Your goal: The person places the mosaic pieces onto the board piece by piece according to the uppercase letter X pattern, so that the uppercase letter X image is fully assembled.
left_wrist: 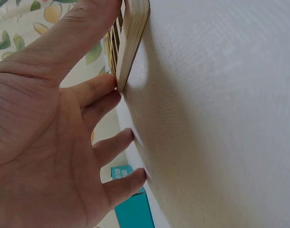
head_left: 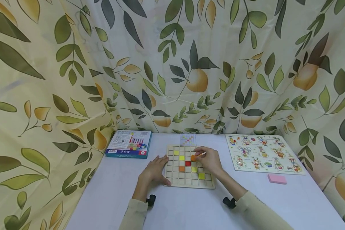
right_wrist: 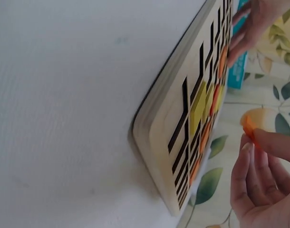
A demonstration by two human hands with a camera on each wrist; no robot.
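A wooden grid board (head_left: 175,182) lies on the table in front of me, holding several coloured square tiles. Among them are a red tile (head_left: 188,163), an orange tile (head_left: 182,169) and a yellow tile (head_left: 201,176). My left hand (head_left: 153,171) rests along the board's left side, fingers spread, with thumb and fingertips at its edge. Over the board's upper right part, my right hand (head_left: 210,159) pinches a small orange tile (right_wrist: 250,127) between thumb and fingers. Another orange tile (head_left: 193,157) shows in the grid just by those fingertips.
Behind the board lies a small pattern card (head_left: 188,139) with coloured squares. A blue-edged box (head_left: 128,144) is at the back left. On the right are a picture puzzle board (head_left: 261,155) and a pink block (head_left: 277,179). A leaf-patterned curtain (head_left: 189,105) hangs behind the table.
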